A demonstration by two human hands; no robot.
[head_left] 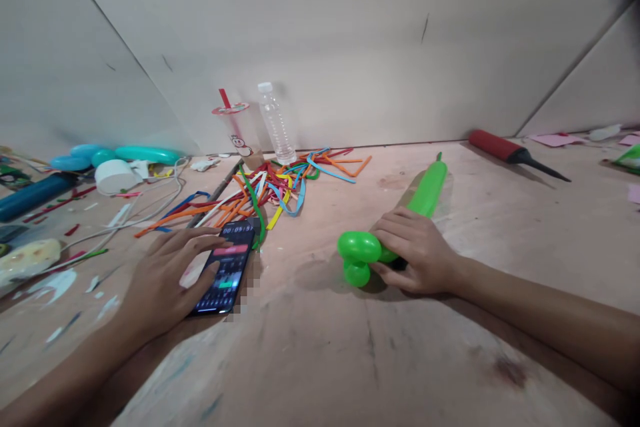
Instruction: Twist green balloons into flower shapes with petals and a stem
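Note:
A green balloon (427, 193), long and inflated, has twisted bubbles at its near left end and an uninflated tip at the far end. My right hand (417, 253) is wrapped round its middle, resting on the table. At the left, my left hand (173, 273) reaches over a black phone (233, 277) that lies face up. Its fingers are spread and bent, with fingertips on or just above the screen. The screen shows a timer and a pink bar.
Loose uninflated balloons (285, 193) lie beyond the phone. Behind them stand a drink cup (240, 130) and a clear bottle (276, 123) near the wall. A red pump (495, 145) lies at the right. Teal balloons (145, 155), a blue pump (37, 193) and cables are at the left.

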